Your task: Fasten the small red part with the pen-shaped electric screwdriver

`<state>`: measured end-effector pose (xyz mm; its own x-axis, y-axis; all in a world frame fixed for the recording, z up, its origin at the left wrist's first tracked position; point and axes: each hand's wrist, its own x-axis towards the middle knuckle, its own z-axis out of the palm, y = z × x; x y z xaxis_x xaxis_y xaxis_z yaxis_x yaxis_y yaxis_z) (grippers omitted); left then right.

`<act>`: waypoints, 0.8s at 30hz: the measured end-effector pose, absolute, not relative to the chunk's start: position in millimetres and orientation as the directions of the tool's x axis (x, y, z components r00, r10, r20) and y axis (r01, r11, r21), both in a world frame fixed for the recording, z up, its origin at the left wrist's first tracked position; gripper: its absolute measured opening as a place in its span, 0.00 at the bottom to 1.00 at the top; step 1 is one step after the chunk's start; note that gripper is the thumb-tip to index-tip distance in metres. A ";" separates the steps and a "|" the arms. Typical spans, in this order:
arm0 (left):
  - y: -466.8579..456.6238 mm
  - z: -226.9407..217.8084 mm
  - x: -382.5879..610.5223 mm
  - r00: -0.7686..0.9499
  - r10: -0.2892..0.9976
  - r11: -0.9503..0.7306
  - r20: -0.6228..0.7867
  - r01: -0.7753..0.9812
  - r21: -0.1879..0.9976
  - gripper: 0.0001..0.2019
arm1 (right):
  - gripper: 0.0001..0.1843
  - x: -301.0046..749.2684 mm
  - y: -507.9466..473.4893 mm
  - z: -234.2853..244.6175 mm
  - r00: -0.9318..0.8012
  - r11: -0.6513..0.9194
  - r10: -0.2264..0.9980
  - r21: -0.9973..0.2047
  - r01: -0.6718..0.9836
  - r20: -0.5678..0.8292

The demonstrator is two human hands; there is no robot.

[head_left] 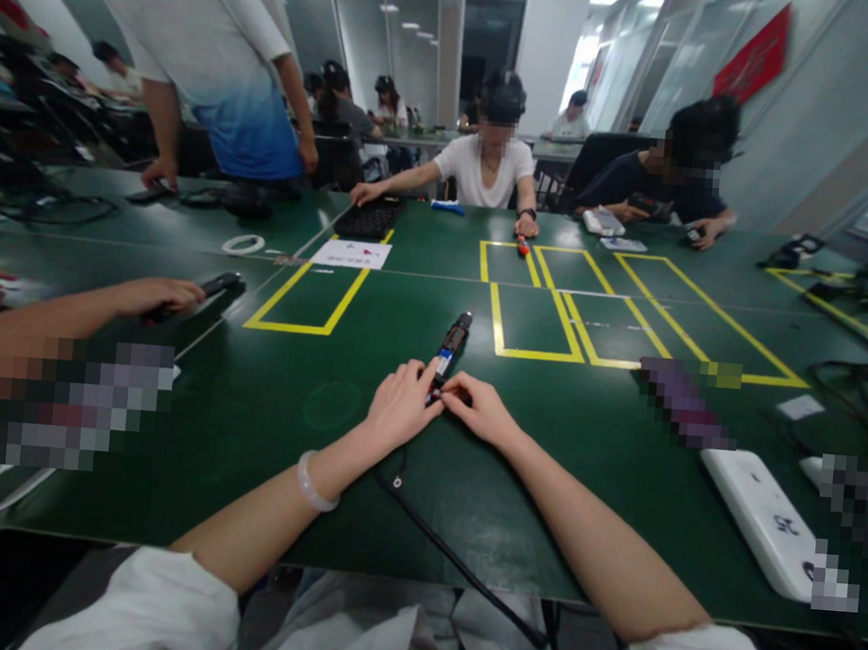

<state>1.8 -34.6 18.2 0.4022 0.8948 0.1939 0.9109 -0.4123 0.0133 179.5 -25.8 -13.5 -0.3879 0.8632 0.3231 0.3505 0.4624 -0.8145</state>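
On the green table [345,498] lies a slim black handheld device [457,339] with a blue-and-white part in its body, its narrow tip pointing away from me. My left hand [400,402] lies over the near part of it, fingers closed round it, a pale bracelet on the wrist. Thumb and fingers of my right hand [481,409] are pinched together at its near end, beside a small reddish bit. What exactly they pinch is too small to tell. A black cable [453,559] runs from near my left hand towards the table's front edge.
At left, another person's hand [162,296] holds a black device [221,286]. Yellow tape outlines [287,328] mark the table. A white power bank [760,521] and a blurred phone-like slab [687,403] lie at right. Across sit co-workers, near a black tray [371,220] and a paper sheet [353,255].
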 end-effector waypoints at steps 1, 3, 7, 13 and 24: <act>-34.0 19.0 1.9 0.402 0.895 -0.411 0.191 0.911 0.009 0.29 | 0.05 179.3 -25.6 -14.4 -0.389 0.467 0.860 -0.817 0.338 0.330; -32.7 21.1 1.1 0.404 0.895 -0.412 0.188 0.911 0.005 0.30 | 0.06 179.5 -25.0 -16.1 -0.381 0.473 0.858 -0.819 0.324 0.345; -23.9 22.8 -6.3 0.383 0.904 -0.388 0.189 0.921 -0.012 0.30 | 0.06 182.5 -24.0 -16.8 -0.360 0.467 0.867 -0.814 0.345 0.344; 14.2 20.0 -52.1 0.212 0.961 -0.208 0.177 0.977 -0.040 0.31 | 0.06 185.7 -23.0 -16.8 -0.374 0.453 0.872 -0.807 0.378 0.315; 64.6 19.1 -175.7 -0.129 0.986 0.129 0.108 0.992 0.008 0.33 | 0.05 185.6 -24.1 -13.7 -0.391 0.467 0.867 -0.777 0.422 0.308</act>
